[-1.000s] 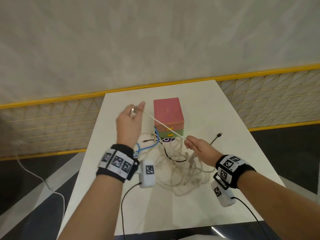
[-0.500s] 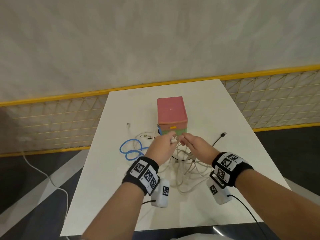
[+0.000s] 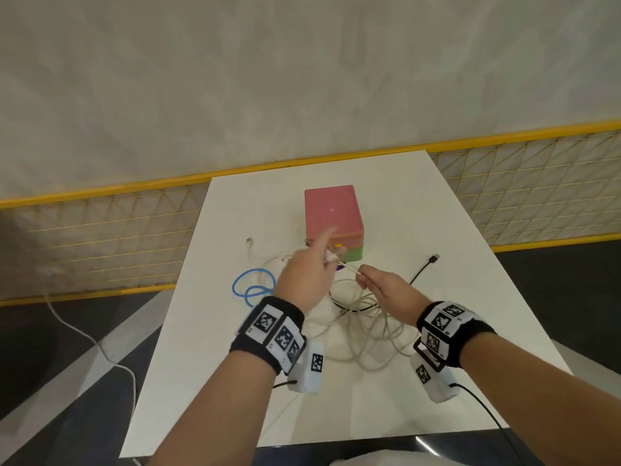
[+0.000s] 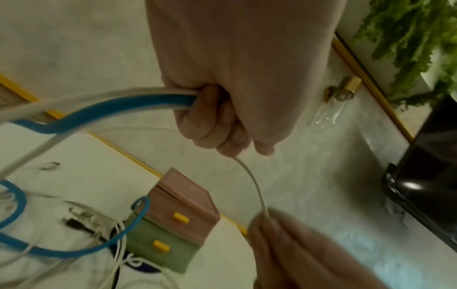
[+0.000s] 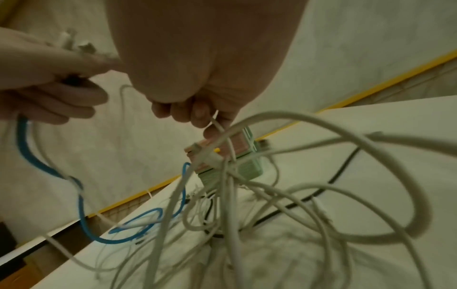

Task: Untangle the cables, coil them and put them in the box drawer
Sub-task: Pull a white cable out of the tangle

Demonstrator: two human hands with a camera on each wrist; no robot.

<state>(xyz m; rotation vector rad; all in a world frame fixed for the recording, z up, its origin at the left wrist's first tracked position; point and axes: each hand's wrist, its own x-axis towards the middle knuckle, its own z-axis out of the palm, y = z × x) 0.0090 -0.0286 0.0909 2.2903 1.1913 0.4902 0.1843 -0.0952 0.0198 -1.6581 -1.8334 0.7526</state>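
A tangle of white cables [image 3: 369, 331] lies on the white table [image 3: 453, 364], in front of the box [image 3: 332, 210] with a pink top and a green drawer [image 3: 354, 253]. My left hand [image 3: 331, 257] hovers before the box with its index finger stretched out. It grips a thin white cable [image 4: 254, 185] along with a blue cable [image 4: 103, 113] and a thicker white one. My right hand [image 3: 361, 275] pinches the same thin white cable [image 5: 220, 127] a short span away. Both drawers [image 4: 170, 228] look closed.
Blue cable loops [image 3: 252, 287] lie on the table to the left of my left hand. A black cable [image 3: 423, 267] runs off to the right, with its plug near the right edge. A yellow-railed mesh fence [image 3: 100, 237] stands behind the table.
My left hand came down from its raised position at the left and met the right hand in front of the box. The hands now stand a short span apart along the thin white cable.
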